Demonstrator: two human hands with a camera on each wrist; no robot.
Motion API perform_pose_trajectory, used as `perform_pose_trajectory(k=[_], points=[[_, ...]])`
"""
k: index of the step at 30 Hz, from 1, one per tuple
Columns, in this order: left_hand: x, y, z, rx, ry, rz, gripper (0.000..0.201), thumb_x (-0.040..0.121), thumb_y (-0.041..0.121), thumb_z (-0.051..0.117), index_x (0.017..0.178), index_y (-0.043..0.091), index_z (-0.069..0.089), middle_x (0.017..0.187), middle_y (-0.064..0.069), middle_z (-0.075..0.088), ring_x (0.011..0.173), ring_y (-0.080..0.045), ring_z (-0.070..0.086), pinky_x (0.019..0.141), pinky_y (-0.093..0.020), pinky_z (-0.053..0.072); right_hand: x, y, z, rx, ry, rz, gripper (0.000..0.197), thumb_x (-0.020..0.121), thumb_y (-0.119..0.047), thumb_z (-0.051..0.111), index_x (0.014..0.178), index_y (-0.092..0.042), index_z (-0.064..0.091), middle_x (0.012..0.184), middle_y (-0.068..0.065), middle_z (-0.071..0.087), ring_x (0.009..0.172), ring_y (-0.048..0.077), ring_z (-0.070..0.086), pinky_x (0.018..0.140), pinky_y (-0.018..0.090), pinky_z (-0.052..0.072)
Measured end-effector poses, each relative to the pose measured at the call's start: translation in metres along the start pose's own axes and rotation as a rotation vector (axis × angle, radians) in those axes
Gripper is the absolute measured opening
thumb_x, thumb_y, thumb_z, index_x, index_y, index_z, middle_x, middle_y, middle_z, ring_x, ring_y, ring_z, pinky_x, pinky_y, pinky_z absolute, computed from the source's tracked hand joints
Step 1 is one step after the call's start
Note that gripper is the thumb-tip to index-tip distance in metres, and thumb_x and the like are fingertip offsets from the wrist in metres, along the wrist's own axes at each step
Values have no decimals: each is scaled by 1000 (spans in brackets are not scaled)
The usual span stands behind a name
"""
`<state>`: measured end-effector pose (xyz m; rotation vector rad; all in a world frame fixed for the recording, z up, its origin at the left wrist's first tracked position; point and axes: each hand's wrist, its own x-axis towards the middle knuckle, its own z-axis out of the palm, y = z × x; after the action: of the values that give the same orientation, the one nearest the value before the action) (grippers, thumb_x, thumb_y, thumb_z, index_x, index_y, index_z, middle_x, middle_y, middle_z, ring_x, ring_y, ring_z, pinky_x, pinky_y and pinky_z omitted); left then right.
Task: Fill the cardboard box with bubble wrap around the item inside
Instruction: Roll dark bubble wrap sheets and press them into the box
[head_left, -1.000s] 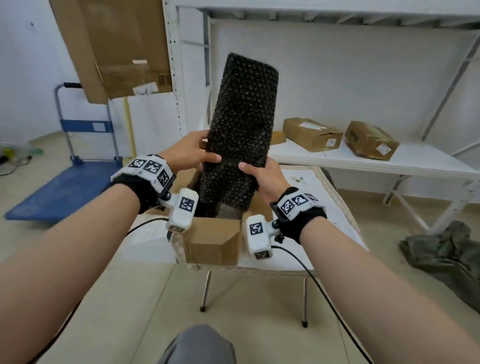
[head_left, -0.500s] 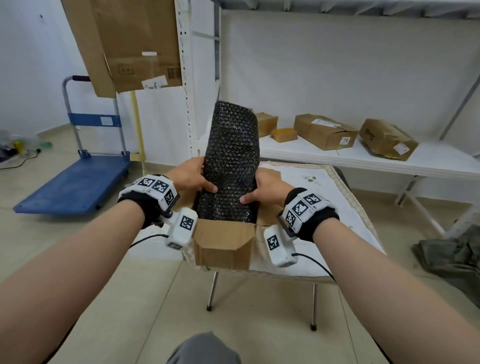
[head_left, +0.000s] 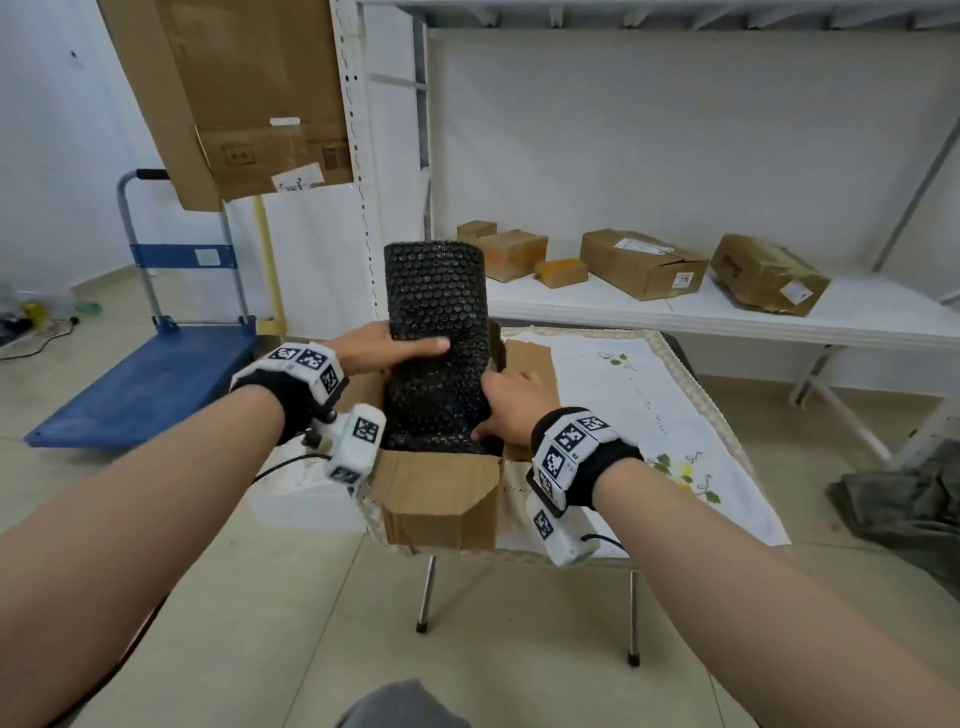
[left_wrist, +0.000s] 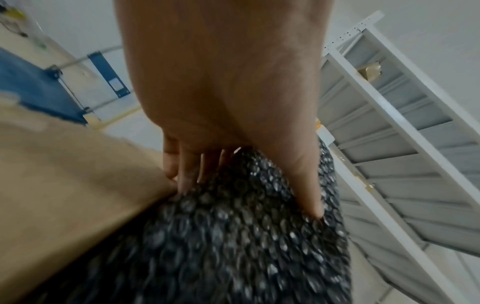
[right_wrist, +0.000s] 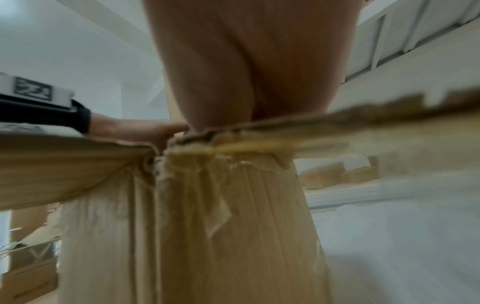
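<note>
Left hand (head_left: 382, 349) grips the bubble wrap (head_left: 436, 332), thumb in front, fingers (left_wrist: 187, 164) behind. Right hand (head_left: 511, 402) presses its lower part inside the cardboard box (head_left: 441, 499); its finger curl cannot be told.

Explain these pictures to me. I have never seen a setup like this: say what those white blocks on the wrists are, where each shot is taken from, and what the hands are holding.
No machine here: a person wears three cameras. The wide picture comes from the head; the two close, blurry ones come from white cameras strapped under the wrists. The left hand grips a sheet of black bubble wrap, thumb across its front, fingers behind. The right hand presses the wrap's lower part down into an open cardboard box. The box stands on a small table with a white cloth. The item inside is hidden.
</note>
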<state>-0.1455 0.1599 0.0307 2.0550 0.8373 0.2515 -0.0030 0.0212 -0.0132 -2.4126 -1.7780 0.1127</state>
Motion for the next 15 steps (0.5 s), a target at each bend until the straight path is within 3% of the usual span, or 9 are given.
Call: perform_pose_trajectory(k=[2,4,7,9,10,11,13,15], points=[[10,9,-1,-119,65,-52,56,91,52,55,136,17,49,123,-3,59,110,-20,57,94,-32,45,0,0,0,-15,-9,-7,56,82,-38,76,124,-10,52,129,12,59,124,30,50,108,39,31],[21,14,0,-185,93,-104,59,90,59,51,132,17,52,121,0,61,108,-20,59,91,-32,45,-1,2,0,-27,-26,-8,56,81,-38,77,124,-9,54,129,13,58,125,30,49,109,38,31],[60,-6,-6,-221,176,-85,75,74,61,67,128,9,56,122,-5,66,104,-23,65,94,-35,50,3,3,1,-19,-69,-8,56,79,-37,80,122,-9,57,128,12,60,125,30,51,113,38,29],[116,-47,-17,-171,214,-76,107,49,71,80,130,7,52,120,-8,67,103,-24,67,95,-40,53,6,4,1,-4,-90,0,58,78,-37,80,124,-9,57,129,12,60,126,30,51,116,39,26],[126,-53,-19,-146,214,-81,112,40,71,82,129,9,53,117,-8,69,101,-25,68,95,-42,53,7,5,1,12,-92,-1,62,79,-38,79,127,-7,55,130,13,59,126,30,50,117,40,26],[130,-53,-21,-140,200,-77,103,42,64,85,124,9,57,113,-8,70,100,-26,69,95,-44,54,7,6,2,33,-89,5,69,79,-39,79,132,-5,50,132,14,58,127,31,50,117,40,27],[97,-22,-15,-127,166,-53,60,59,35,83,109,7,65,106,-12,72,100,-28,69,95,-45,53,10,8,7,169,-48,24,95,77,-42,80,147,-2,29,137,16,54,129,33,49,114,41,32],[63,7,-5,-156,138,-20,23,75,7,71,97,6,66,101,-15,70,99,-30,67,95,-42,53,12,9,13,515,57,0,107,75,-43,80,153,-9,14,140,11,50,130,29,49,111,41,38]])
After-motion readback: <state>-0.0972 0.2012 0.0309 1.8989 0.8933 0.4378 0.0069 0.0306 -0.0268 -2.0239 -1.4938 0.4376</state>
